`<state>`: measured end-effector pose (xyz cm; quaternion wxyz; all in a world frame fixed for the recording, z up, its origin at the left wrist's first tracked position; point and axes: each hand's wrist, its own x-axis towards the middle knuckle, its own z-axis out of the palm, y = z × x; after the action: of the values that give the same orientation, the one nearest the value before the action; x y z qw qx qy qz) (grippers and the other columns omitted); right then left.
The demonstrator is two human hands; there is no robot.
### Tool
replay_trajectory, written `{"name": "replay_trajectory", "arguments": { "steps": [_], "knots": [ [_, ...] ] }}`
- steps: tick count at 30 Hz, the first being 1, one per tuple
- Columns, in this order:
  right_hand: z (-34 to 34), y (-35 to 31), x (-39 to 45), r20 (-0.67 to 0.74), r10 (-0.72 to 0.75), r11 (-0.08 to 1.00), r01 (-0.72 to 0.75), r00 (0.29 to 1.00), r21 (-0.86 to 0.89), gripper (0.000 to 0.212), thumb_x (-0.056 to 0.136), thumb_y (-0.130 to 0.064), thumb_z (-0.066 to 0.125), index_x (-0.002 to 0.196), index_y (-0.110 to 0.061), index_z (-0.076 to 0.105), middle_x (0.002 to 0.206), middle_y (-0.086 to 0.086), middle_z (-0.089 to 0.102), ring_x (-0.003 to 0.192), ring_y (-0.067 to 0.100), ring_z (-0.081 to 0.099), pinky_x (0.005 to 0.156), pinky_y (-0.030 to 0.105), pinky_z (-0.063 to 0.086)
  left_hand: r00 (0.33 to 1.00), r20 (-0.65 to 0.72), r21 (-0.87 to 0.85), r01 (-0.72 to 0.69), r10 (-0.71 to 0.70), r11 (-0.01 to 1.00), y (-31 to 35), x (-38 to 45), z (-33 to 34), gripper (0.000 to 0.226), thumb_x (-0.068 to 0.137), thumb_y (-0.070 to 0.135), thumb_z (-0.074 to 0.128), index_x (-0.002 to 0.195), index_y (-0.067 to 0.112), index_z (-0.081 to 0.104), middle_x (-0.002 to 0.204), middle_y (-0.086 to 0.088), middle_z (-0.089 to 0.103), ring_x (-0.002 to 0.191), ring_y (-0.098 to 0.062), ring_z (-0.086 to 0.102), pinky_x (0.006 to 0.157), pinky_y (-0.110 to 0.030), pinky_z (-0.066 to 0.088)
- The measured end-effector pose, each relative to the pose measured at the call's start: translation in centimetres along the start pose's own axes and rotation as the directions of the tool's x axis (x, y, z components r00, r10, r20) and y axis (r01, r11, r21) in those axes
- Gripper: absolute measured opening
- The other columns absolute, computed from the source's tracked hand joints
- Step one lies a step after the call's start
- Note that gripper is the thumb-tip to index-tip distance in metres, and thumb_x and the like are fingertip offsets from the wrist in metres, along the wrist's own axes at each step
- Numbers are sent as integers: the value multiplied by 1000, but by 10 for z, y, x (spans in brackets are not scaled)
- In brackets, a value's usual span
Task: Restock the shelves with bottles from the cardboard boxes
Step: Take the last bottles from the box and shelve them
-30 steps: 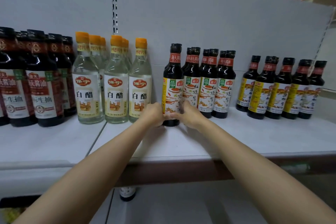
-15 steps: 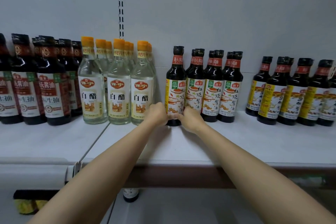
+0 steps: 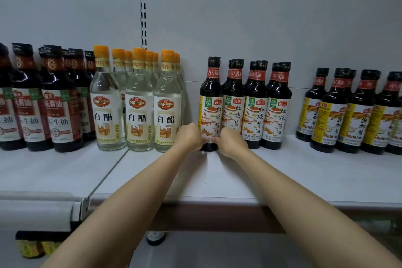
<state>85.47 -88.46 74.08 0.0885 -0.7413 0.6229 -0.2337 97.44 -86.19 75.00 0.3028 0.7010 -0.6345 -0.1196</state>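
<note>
Both hands, left hand (image 3: 189, 137) and right hand (image 3: 231, 142), have their fingers clamped on the base of a dark glass soy sauce bottle with a white and yellow label (image 3: 210, 106). It stands upright on the white metal shelf (image 3: 304, 172), leftmost in its row, just beside the clear vinegar bottles with orange caps (image 3: 167, 102). Much bare shelf lies between the bottle and the front edge.

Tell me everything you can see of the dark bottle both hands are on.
The dark soy sauce bottle stands upright on the white shelf, leftmost in its row, beside a matching bottle. Glossy, dark contents, black cap, red neck band, white and yellow label with red Chinese print. The left hand and right hand clasp its base from either side.
</note>
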Motion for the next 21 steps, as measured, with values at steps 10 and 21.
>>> {"name": "replay_trajectory", "arguments": {
  "steps": [10,21],
  "knots": [
    [0,4,7,-52,3,998,-6,999,-61,30,98,-29,52,118,-9,62,112,10,62,100,31,58,73,34,43,1000,-17,56,-8,9,998,3,11,5,36,87,35,67,108,6,59,106,-10,66,95,-27,63,76,-34,51],
    [-2,2,12,-80,-34,977,16,996,-211,23,99,-17,48,118,-8,57,116,12,60,105,30,56,72,32,40,999,-30,181,21,-16,983,3,17,5,48,84,50,64,107,9,58,108,-11,65,100,-30,61,81,-36,49]
  ]
}}
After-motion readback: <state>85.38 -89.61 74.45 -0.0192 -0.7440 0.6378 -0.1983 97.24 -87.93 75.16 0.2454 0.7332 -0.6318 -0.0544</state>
